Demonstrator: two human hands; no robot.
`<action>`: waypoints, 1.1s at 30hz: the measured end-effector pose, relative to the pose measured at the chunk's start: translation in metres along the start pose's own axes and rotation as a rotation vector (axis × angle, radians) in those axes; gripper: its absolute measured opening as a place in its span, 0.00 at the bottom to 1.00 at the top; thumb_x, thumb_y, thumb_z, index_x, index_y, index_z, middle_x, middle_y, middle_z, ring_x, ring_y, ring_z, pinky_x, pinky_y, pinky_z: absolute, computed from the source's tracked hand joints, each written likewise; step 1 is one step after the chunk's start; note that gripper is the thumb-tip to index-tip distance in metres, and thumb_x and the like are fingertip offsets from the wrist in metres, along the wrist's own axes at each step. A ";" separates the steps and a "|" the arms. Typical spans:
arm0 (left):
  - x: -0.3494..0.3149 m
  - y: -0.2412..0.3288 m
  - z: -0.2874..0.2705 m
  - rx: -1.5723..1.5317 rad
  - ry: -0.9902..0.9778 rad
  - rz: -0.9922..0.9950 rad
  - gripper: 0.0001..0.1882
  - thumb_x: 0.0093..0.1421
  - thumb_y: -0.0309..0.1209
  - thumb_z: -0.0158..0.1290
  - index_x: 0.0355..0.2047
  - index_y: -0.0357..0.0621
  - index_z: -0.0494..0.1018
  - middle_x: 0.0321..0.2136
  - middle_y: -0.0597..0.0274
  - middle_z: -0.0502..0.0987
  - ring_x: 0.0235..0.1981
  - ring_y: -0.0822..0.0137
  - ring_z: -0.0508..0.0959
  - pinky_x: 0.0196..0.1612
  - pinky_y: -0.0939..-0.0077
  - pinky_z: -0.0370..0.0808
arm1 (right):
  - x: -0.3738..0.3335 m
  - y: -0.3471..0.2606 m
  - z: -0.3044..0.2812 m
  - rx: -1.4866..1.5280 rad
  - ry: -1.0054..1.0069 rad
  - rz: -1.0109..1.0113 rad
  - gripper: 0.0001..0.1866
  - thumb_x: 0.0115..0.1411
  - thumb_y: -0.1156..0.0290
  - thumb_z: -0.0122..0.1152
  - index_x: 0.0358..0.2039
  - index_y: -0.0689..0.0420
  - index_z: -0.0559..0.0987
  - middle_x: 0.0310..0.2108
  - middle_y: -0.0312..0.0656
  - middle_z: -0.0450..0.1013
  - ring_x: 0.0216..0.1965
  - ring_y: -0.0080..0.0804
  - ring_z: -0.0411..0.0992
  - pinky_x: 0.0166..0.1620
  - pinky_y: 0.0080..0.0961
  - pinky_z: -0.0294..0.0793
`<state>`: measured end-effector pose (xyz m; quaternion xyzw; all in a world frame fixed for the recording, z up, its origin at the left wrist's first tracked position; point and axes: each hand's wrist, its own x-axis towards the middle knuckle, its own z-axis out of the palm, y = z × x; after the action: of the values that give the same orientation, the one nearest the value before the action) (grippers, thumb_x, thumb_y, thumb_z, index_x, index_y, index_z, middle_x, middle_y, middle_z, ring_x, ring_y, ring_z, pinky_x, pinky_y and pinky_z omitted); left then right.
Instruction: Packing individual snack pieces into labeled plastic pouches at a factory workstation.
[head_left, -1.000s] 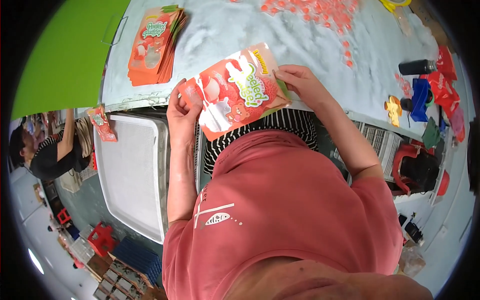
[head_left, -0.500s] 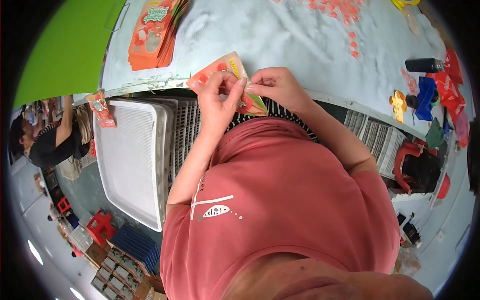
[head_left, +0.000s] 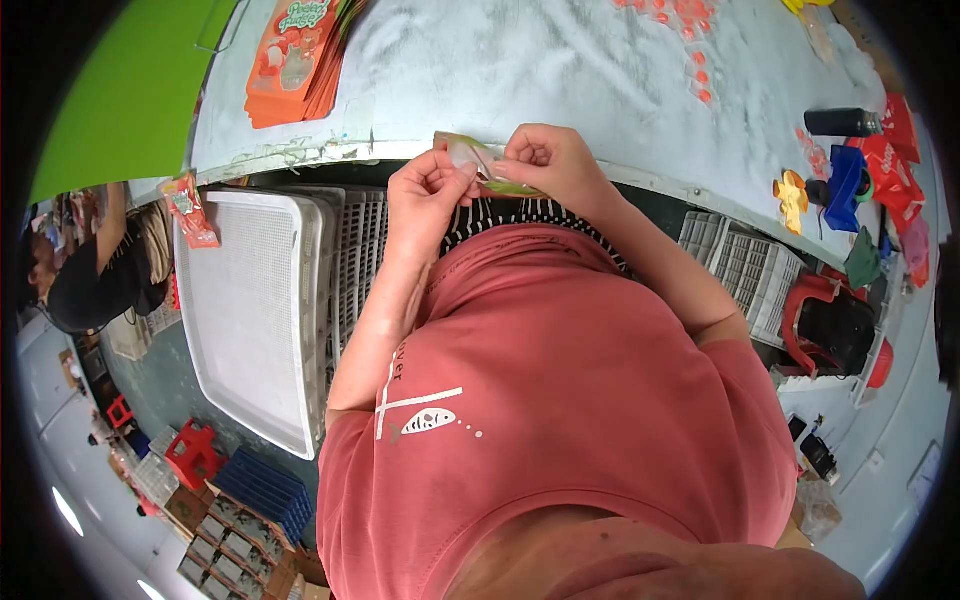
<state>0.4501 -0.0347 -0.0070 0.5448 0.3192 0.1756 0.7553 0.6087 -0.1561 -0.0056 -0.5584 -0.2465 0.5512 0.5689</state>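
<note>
A small printed candy pouch (head_left: 464, 150), with green and clear parts showing, is pinched between my two hands at the table's near edge. My left hand (head_left: 430, 190) grips its left side with thumb and fingers closed. On the other side, my right hand (head_left: 553, 165) pinches the pouch, fingers curled. Much of the pouch is covered by my fingers, and I cannot tell whether its mouth is parted. A stack of orange printed pouches (head_left: 280, 92) lies on the table to the left. Small red wrapped candies (head_left: 688, 32) are spread at the far side.
A white plastic tray (head_left: 250, 320) leans beside stacked crates on the left. Toward the right are a black bottle (head_left: 842, 122), a blue tape dispenser (head_left: 846, 190), a yellow object (head_left: 790, 200) and red bags (head_left: 893, 185). Another person (head_left: 95, 275) is at far left.
The pouch has turned in my hands, from its orange-red printed face to a green and clear side. My hands stay close together at the table edge.
</note>
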 end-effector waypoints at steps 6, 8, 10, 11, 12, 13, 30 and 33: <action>0.002 0.000 0.002 0.289 0.154 0.136 0.03 0.58 0.21 0.56 0.26 0.37 0.76 0.18 0.72 0.72 0.20 0.84 0.68 0.24 0.88 0.64 | -0.003 -0.009 0.004 -0.746 0.237 -0.630 0.06 0.57 0.77 0.65 0.33 0.60 0.76 0.21 0.32 0.70 0.22 0.13 0.64 0.25 0.15 0.64; -0.001 0.012 0.016 0.317 0.164 0.246 0.01 0.58 0.21 0.54 0.29 0.37 0.74 0.18 0.75 0.68 0.21 0.86 0.64 0.24 0.88 0.62 | -0.004 -0.012 0.001 -0.655 0.244 -0.700 0.09 0.56 0.79 0.63 0.38 0.59 0.77 0.22 0.34 0.71 0.23 0.15 0.67 0.28 0.16 0.69; 0.010 0.008 0.030 0.193 0.124 0.256 0.01 0.59 0.21 0.52 0.32 0.37 0.73 0.20 0.74 0.69 0.21 0.85 0.65 0.23 0.87 0.63 | -0.002 -0.017 0.004 -0.674 0.236 -0.691 0.10 0.56 0.80 0.62 0.39 0.59 0.77 0.22 0.34 0.71 0.24 0.16 0.68 0.30 0.17 0.71; 0.015 0.011 0.037 0.068 0.085 0.259 0.04 0.60 0.21 0.50 0.35 0.38 0.72 0.22 0.73 0.70 0.22 0.84 0.66 0.23 0.87 0.64 | -0.001 -0.021 0.006 -0.693 0.226 -0.677 0.12 0.56 0.80 0.61 0.41 0.59 0.77 0.23 0.34 0.72 0.25 0.17 0.69 0.32 0.17 0.73; 0.007 0.015 0.038 0.039 0.111 0.157 0.08 0.60 0.20 0.48 0.40 0.39 0.71 0.26 0.71 0.72 0.23 0.83 0.68 0.22 0.86 0.66 | -0.001 -0.018 0.013 -0.645 0.227 -0.639 0.13 0.56 0.80 0.60 0.44 0.58 0.77 0.23 0.33 0.73 0.26 0.17 0.71 0.35 0.18 0.74; 0.010 0.020 0.035 0.016 0.048 0.069 0.08 0.61 0.20 0.47 0.41 0.40 0.71 0.27 0.69 0.74 0.23 0.80 0.71 0.22 0.85 0.70 | -0.001 -0.017 0.011 -0.548 0.230 -0.586 0.14 0.57 0.80 0.59 0.45 0.57 0.77 0.24 0.32 0.73 0.27 0.16 0.71 0.34 0.18 0.74; -0.010 0.017 0.036 1.098 0.209 0.771 0.08 0.56 0.23 0.52 0.37 0.36 0.72 0.23 0.50 0.76 0.24 0.54 0.77 0.28 0.62 0.73 | -0.001 0.010 0.005 -1.216 0.421 -1.112 0.11 0.53 0.67 0.58 0.38 0.52 0.78 0.27 0.34 0.67 0.30 0.30 0.70 0.30 0.29 0.71; -0.006 0.011 0.039 1.183 0.168 0.721 0.07 0.56 0.24 0.51 0.36 0.37 0.72 0.23 0.49 0.76 0.25 0.50 0.77 0.29 0.60 0.73 | -0.002 0.022 0.000 -1.202 0.432 -1.022 0.13 0.53 0.67 0.58 0.40 0.54 0.78 0.29 0.35 0.69 0.32 0.32 0.71 0.32 0.29 0.74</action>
<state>0.4733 -0.0626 0.0127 0.9213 0.2177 0.2535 0.1990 0.6004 -0.1630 -0.0250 -0.6806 -0.6091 -0.1224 0.3882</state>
